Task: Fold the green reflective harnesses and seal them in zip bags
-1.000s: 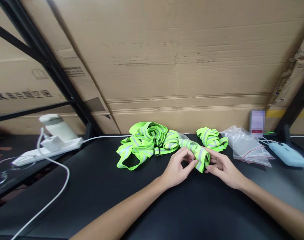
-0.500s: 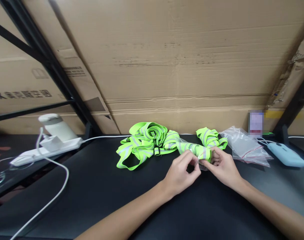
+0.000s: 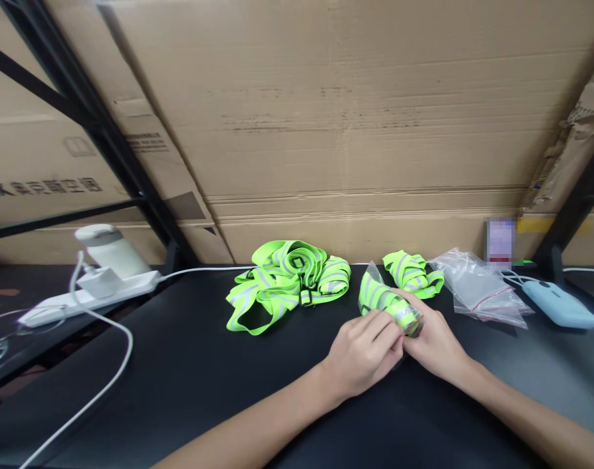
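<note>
A rolled lime-green reflective strap (image 3: pixel 385 298) with silver stripes sits inside a clear plastic bag (image 3: pixel 372 270) between my hands. My left hand (image 3: pixel 365 352) is closed, its fingers pinching the bag's near edge. Around the right side of the bagged strap, my right hand (image 3: pixel 436 342) is wrapped, most of its fingers hidden behind it. Just behind the right hand lies another folded lime-green strap (image 3: pixel 411 272). To the left is a larger loose heap of the same strap (image 3: pixel 277 277), with a black buckle (image 3: pixel 305 297).
Clear zip bags (image 3: pixel 487 293) lie in a pile at the right, beside a light-blue power bank (image 3: pixel 561 303). At the left, a white power strip (image 3: pixel 89 293) with a cable stands by a pale bottle (image 3: pixel 114 247). Cardboard (image 3: pixel 346 130) walls the black table's back.
The bagged strap has turned and come nearer, away from the heap. My left hand has closed further over the bag edge; my right hand has shifted slightly nearer with it.
</note>
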